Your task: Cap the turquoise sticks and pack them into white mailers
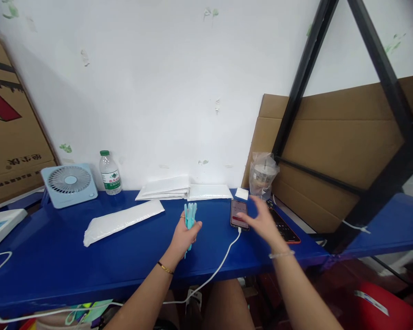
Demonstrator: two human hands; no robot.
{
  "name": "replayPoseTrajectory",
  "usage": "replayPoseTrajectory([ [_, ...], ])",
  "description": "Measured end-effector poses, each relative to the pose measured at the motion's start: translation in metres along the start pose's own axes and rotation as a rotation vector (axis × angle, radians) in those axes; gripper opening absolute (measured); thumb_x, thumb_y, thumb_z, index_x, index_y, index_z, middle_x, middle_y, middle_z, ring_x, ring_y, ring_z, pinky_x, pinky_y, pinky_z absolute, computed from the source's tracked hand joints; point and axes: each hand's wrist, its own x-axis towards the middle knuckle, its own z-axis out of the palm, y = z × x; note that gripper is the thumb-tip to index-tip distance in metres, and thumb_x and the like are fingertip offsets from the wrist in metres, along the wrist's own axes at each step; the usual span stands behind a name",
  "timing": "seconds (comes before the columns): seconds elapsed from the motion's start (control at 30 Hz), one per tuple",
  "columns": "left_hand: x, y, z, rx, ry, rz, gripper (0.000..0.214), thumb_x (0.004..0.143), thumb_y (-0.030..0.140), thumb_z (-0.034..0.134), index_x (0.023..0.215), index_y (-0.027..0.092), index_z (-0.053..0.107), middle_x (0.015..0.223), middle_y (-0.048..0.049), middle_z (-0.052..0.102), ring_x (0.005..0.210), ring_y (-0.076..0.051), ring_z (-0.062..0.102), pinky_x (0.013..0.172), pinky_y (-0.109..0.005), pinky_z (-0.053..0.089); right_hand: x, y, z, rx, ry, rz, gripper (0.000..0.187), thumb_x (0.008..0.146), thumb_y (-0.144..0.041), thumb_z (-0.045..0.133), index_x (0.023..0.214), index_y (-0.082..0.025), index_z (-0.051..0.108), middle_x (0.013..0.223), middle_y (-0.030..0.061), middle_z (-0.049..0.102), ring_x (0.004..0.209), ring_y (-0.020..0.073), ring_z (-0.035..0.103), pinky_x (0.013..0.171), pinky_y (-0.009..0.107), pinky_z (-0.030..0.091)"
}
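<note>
In the head view my left hand is closed around a bundle of slim turquoise plastic sticks. Their upper ends stick up above the fingers, and the lower tips show beneath the hand. What kind of sticks they are, I cannot tell. My right hand has its thumb and fingers spread apart and holds nothing. Its thumb overlaps the right side of a phone with a lit screen; whether it touches the screen is unclear. A white cable is plugged into the phone's lower end.
On the blue table lie a long white padded packet and stacked white packets. A fan and a water bottle stand left. Rightward are a bagged cup, another phone and a black frame.
</note>
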Motion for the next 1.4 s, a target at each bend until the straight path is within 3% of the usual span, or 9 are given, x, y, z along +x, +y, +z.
replayPoseTrajectory([
  [0.13,-0.012,0.008,0.02,0.248,-0.09,0.206,0.08,0.071,0.024,0.064,0.139,0.022,0.022,0.081,-0.0012,0.06,0.063,-0.014,0.057,0.061,-0.027,0.047,-0.045,-0.083,0.072,0.727,-0.429,0.042,0.073,0.063,-0.044,0.073,0.127,-0.022,0.047,0.125,0.011,0.054,0.113,0.0275,0.052,0.094,0.041,0.041],
  [0.23,-0.018,0.014,0.023,0.352,-0.109,0.28,0.081,0.076,0.022,0.059,0.143,0.022,0.013,0.096,-0.0068,0.063,0.079,-0.018,0.061,0.073,-0.032,0.048,-0.063,-0.11,0.107,0.973,-0.339,0.149,0.049,0.076,-0.047,0.062,0.115,-0.019,0.058,0.113,0.01,0.063,0.103,0.0256,0.059,0.092,0.04,0.043],
  [0.37,-0.019,0.025,0.0,0.365,-0.207,0.334,0.101,0.074,0.024,0.061,0.143,0.022,-0.013,0.115,-0.0119,0.056,0.097,-0.02,0.058,0.083,-0.035,0.047,-0.054,-0.119,0.111,0.972,-0.161,0.09,0.037,0.08,-0.047,0.057,0.102,-0.018,0.065,0.103,0.009,0.067,0.096,0.0233,0.061,0.088,0.036,0.046],
  [0.53,0.005,0.046,-0.103,0.856,-0.075,0.299,0.115,0.063,0.047,0.069,0.144,0.023,-0.01,0.146,-0.0161,0.023,0.133,-0.032,0.024,0.104,-0.048,0.025,-0.025,-0.108,0.091,0.911,0.055,0.022,0.036,0.08,-0.048,0.055,0.098,-0.017,0.06,0.054,-0.0032,0.054,0.051,0.0133,0.054,0.055,0.026,0.047],
  [0.67,0.027,0.048,-0.206,1.384,0.033,-0.186,0.132,0.037,0.06,0.075,0.144,0.017,0.011,0.146,-0.0219,0.02,0.134,-0.046,0.001,0.099,-0.065,0.014,-0.021,-0.086,0.098,0.754,-0.041,0.098,0.034,0.071,-0.048,0.065,0.085,-0.018,0.064,0.048,-0.0042,0.047,0.041,0.0111,0.041,0.04,0.024,0.034],
  [0.83,0.027,0.038,-0.255,1.456,-0.063,-0.364,0.122,0.043,0.06,0.07,0.143,0.013,0.019,0.143,-0.0225,0.029,0.132,-0.041,0.021,0.1,-0.056,0.022,-0.027,-0.082,0.111,0.855,-0.129,0.165,0.033,0.075,-0.05,0.061,0.082,-0.017,0.064,0.043,-0.0055,0.039,0.037,0.0115,0.036,0.038,0.026,0.029],
  [1.07,0.024,0.05,-0.244,1.186,-0.14,-0.221,0.06,0.051,0.046,0.071,0.103,0.017,0.063,0.107,-0.013,0.063,0.1,-0.035,0.056,0.086,-0.042,0.04,-0.027,-0.103,0.086,0.763,-0.229,-0.013,0.038,0.082,-0.051,0.053,0.065,-0.017,0.06,0.053,0.0024,0.056,0.056,0.0176,0.057,0.059,0.031,0.047],
  [1.3,0.016,0.068,-0.155,-0.509,0.045,-0.416,0.038,0.072,0.045,0.058,0.09,0.012,0.059,0.081,-0.0097,0.064,0.072,-0.019,0.061,0.071,-0.034,0.05,-0.024,-0.125,0.055,0.443,-0.118,-0.354,0.032,0.086,-0.046,0.049,0.067,-0.02,0.053,0.063,0.0014,0.053,0.058,0.0151,0.052,0.055,0.028,0.042],
  [1.4,0.013,0.071,-0.108,-0.976,0.132,-0.462,0.028,0.079,0.039,0.048,0.087,0.014,0.057,0.074,-0.0059,0.062,0.068,-0.016,0.062,0.071,-0.033,0.051,-0.027,-0.142,0.042,0.422,0.026,-0.54,0.032,0.088,-0.041,0.045,0.065,-0.02,0.056,0.067,0.0026,0.052,0.062,0.0163,0.052,0.058,0.03,0.043],
])
